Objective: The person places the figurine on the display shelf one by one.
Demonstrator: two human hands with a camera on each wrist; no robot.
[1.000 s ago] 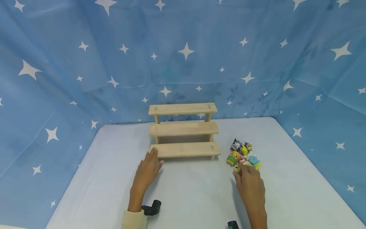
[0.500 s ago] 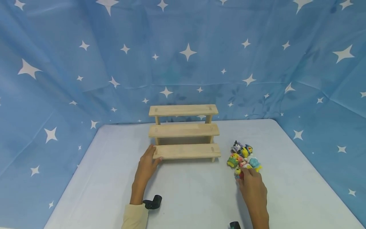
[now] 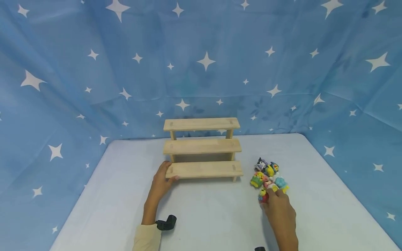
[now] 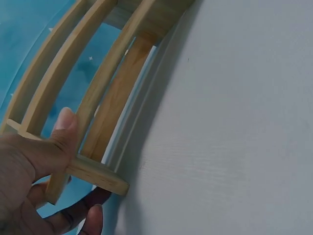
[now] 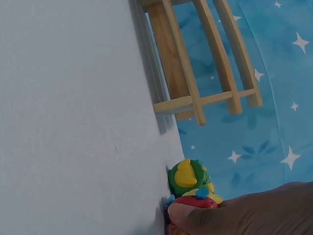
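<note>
A three-tier wooden step stand (image 3: 204,169) stands at the middle back of the table. My left hand (image 3: 160,183) grips the left end of its lowest board, the thumb on the front edge; in the left wrist view the thumb (image 4: 66,127) lies against the wood with fingers behind it. My right hand (image 3: 280,214) pinches a small red figurine with a yellow head (image 3: 262,195) at the near side of a figurine cluster. In the right wrist view the thumb covers part of the red figurine (image 5: 190,200), next to a green and yellow figurine (image 5: 186,175).
Several small figurines lie bunched to the right of the stand, among them a black and white one (image 3: 261,164), a light blue one (image 3: 281,182) and a green one (image 3: 257,180). The white table (image 3: 207,212) meets a blue star-patterned curtain (image 3: 204,80) behind the stand.
My left hand has gone from resting with spread fingers at the lowest board's left end to gripping it. The right hand has drawn the red figurine slightly nearer, so more of it shows.
</note>
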